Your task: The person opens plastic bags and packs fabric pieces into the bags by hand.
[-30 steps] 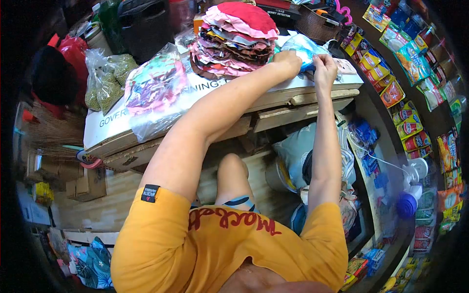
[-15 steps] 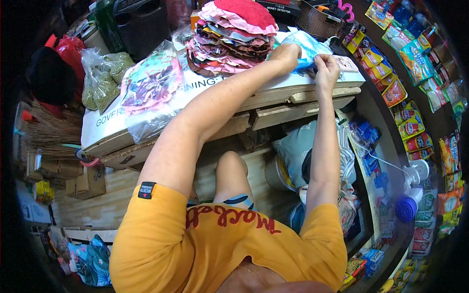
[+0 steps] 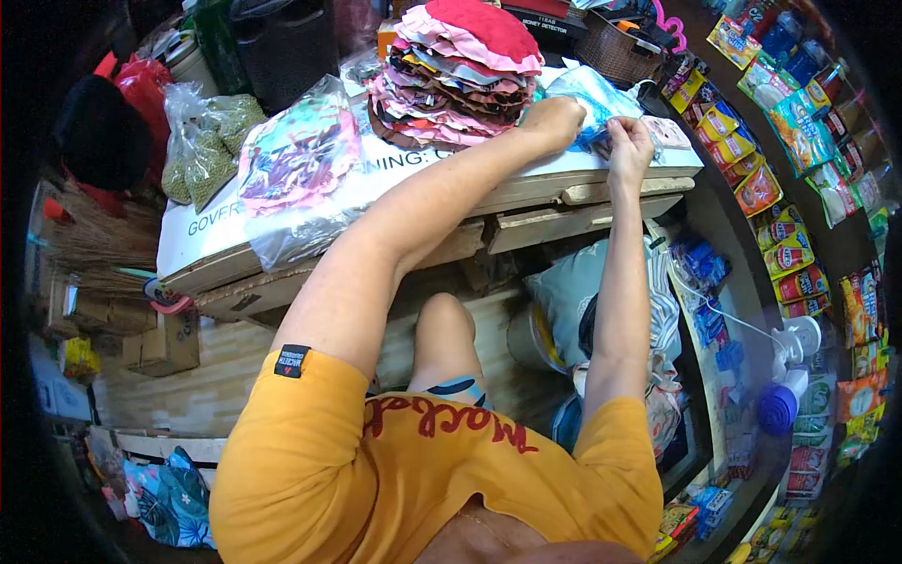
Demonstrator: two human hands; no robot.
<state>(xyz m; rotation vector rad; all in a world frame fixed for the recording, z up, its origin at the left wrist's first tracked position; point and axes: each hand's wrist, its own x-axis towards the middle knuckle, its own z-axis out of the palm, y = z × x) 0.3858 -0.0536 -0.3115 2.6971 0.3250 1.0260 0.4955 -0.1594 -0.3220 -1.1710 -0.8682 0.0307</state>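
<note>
My left hand (image 3: 554, 124) is closed at the left side of a thin blue-and-white plastic packet (image 3: 594, 92) on the table's right end. My right hand (image 3: 629, 141) pinches the packet's near right edge between thumb and fingertips. What the packet contains cannot be made out. Close beyond my left forearm rises a tall stack of round ruffled cloth pieces (image 3: 458, 80), with a red one on top. Farther left, a clear plastic bag (image 3: 299, 160) holds pink-edged patterned cloth pieces.
The white-topped wooden table (image 3: 376, 188) has a partly open drawer (image 3: 583, 224) below my right wrist. Bags of green beans (image 3: 211, 150) sit at its left end. A brown basket (image 3: 615, 52) and a money detector (image 3: 540, 21) stand behind. Hanging snack packets (image 3: 785, 244) line the right side.
The view has shifted slightly. Both hands stay at the blue packet, with my right fingers pinching close to its edge and my left hand turned a little more over it.
</note>
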